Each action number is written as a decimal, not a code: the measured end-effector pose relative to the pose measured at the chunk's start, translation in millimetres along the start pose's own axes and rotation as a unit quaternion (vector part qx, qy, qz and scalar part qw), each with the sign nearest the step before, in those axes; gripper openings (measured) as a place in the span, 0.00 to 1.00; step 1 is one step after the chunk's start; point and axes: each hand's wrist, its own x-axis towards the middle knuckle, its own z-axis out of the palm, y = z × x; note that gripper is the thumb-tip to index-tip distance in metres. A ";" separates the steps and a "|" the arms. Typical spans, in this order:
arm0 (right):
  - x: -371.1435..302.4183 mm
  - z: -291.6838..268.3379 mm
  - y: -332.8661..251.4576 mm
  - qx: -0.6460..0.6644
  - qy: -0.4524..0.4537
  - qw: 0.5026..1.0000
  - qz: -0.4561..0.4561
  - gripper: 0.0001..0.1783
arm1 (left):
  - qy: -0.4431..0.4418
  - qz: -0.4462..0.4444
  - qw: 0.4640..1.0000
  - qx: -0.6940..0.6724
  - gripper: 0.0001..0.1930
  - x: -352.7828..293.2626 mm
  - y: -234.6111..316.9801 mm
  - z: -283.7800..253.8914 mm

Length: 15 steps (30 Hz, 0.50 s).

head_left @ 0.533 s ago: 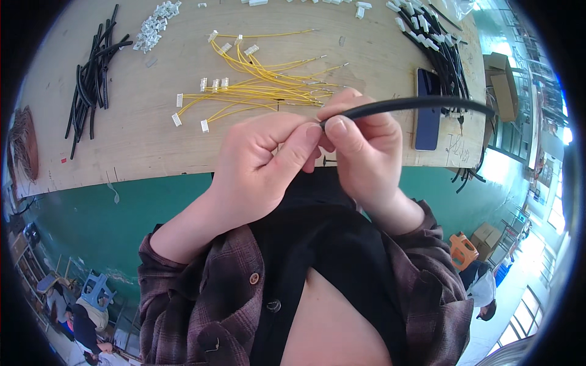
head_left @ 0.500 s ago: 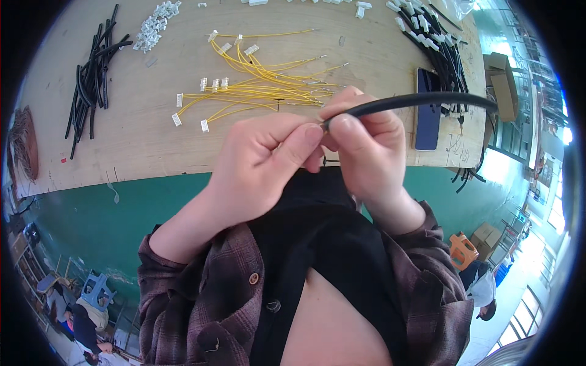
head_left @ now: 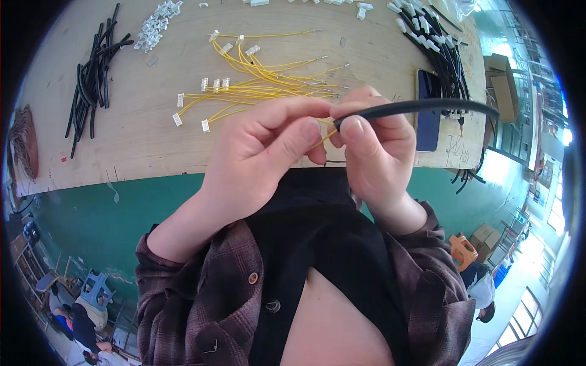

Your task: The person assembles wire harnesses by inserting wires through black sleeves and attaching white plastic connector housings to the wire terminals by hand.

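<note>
Between thumb and fingers of my right hand (head_left: pixel 381 146) is one end of a black tube (head_left: pixel 427 105), which arcs away to the right. Thin yellow wires (head_left: pixel 325 141) run from the mouth of that tube to my left hand (head_left: pixel 262 152), whose fingers are closed on them. What lies inside my left palm is hidden. Beyond my hands, on the wooden table, yellow wire harnesses (head_left: pixel 268 82) lie fanned out, with white connectors at their left ends and bare metal terminals on the right.
Loose black tubes (head_left: pixel 94 79) lie at the left, beside a heap of small white connectors (head_left: pixel 157 25). More black tubes with white ends (head_left: pixel 448 67) are at the right, next to a dark phone (head_left: pixel 427 122). The table's near edge (head_left: pixel 146 179) runs just before my body.
My right hand and the tube have shifted slightly right, away from my left hand. A short stretch of yellow wire now shows between them.
</note>
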 end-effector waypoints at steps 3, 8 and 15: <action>-3.5 -2.2 8.5 0.002 0.059 0.998 0.009 0.06 | 0.029 0.018 0.999 0.002 0.09 -0.6 0.0 2.0; -2.5 1.8 7.1 0.002 0.033 0.999 -0.014 0.05 | 0.013 0.011 0.999 0.044 0.05 -0.5 1.1 3.5; -3.9 0.2 2.6 -0.079 0.013 0.996 -0.040 0.05 | 0.041 0.102 0.986 0.127 0.05 0.3 0.1 9.1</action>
